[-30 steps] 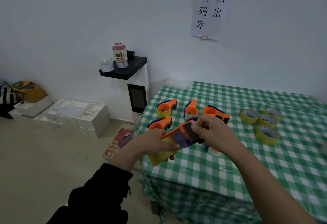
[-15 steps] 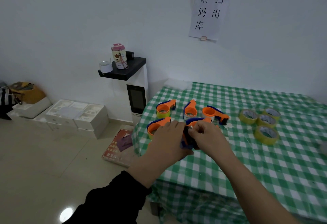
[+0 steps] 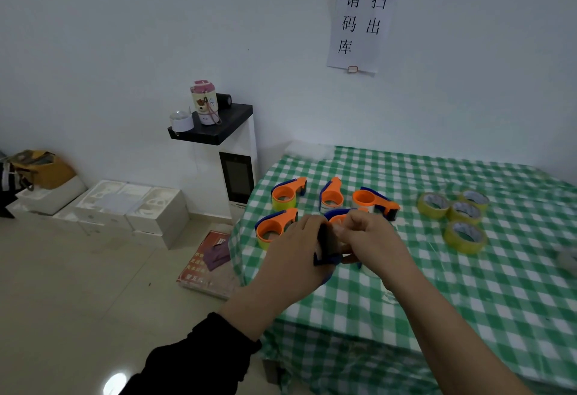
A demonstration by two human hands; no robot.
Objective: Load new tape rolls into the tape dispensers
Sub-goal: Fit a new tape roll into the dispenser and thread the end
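Note:
Both hands meet over the near left part of the green checked table (image 3: 468, 307). My left hand (image 3: 299, 251) wraps around an orange and blue tape dispenser (image 3: 327, 248), mostly hidden by my fingers. My right hand (image 3: 371, 238) pinches at the dispenser's front, fingers curled. Several other orange dispensers stand behind: one (image 3: 274, 227) to the left, one (image 3: 287, 193) far left, one (image 3: 331, 196) in the middle, one (image 3: 374, 202) on the right. Yellow tape rolls (image 3: 465, 235) lie in a cluster at the right.
A white cabinet with a black top (image 3: 215, 127) holding a cup and bottle stands left of the table. White boxes (image 3: 131, 207) and a red book (image 3: 209, 257) lie on the floor. The table's left edge drops off beside my left arm.
The dispenser came down from a raised, tilted hold towards the table. My left hand turned over on top of it, hiding the yellow roll, and my right hand closed in at its front.

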